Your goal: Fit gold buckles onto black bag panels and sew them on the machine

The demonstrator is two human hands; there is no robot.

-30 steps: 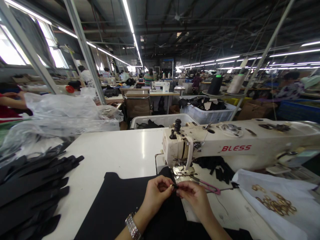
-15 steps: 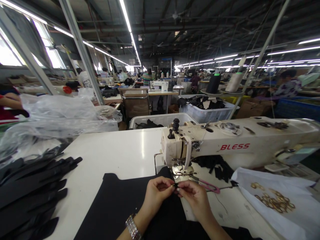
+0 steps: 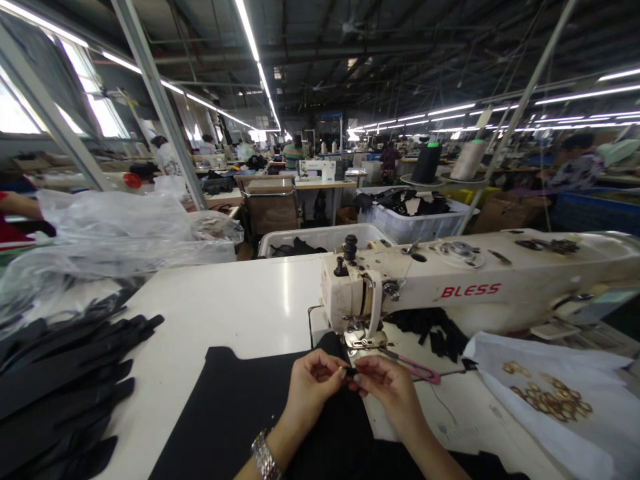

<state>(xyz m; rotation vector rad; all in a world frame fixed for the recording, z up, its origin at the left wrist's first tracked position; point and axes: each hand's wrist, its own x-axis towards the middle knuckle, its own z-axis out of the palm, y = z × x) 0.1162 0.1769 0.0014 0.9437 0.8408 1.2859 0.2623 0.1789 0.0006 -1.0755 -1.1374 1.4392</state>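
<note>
- Left hand (image 3: 313, 390) and right hand (image 3: 387, 393) both closed, fingertips pinching a small black tab (image 3: 351, 371) between them
- Tab sits near the desk's front edge, just below the presser foot (image 3: 364, 340) of the BLESS sewing machine (image 3: 450, 287)
- Almost no change from a moment ago: same pinch, same spot
- Black fabric panel (image 3: 225, 413) lies under the left hand
- Pink-handled thread snips (image 3: 423, 373) just beside the right hand
- Gold-coloured metal rings (image 3: 550, 400) on a white sheet (image 3: 520, 373), right desk edge
- Black cut pieces (image 3: 60, 380) piled at left desk edge

Red "BLESS" lettering (image 3: 471, 290) marks the cream sewing machine (image 3: 380, 287) arm.
</note>
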